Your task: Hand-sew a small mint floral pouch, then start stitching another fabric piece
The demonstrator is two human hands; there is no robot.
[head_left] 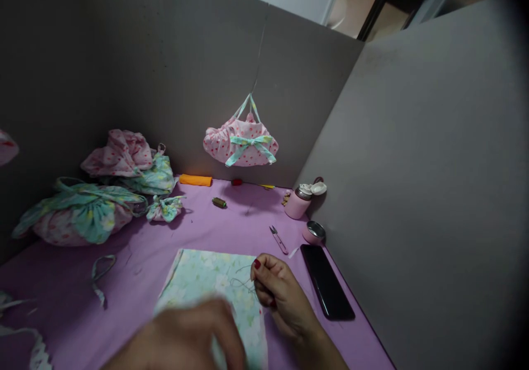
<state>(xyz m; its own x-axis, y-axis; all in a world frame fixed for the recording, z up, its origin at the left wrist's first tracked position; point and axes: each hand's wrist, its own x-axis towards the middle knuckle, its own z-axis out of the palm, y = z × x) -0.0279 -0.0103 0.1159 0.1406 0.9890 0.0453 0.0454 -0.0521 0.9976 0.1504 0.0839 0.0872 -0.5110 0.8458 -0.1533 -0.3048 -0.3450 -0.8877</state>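
A mint-green floral fabric piece [198, 273] with a pink edge lies flat in front of me. Over its right side, my right hand [279, 290] is closed in a pinch, with loops of thin dark thread [239, 283] trailing from its fingertips. Whether a needle is also in that pinch I cannot make out. My left hand [190, 331] hovers above the near part of the fabric, fingers bent and smeared by motion. Small pink-handled thread snips [279, 240] lie on the purple cloth just beyond my right hand.
A black phone [326, 282] and an opened pink container [297, 203] stand along the right wall. Sewn pouches [86, 216] are heaped at the left. A pink dotted pouch [243, 141] hangs at the back, above a thread spool [219, 202]. White lace [37, 345] lies lower left.
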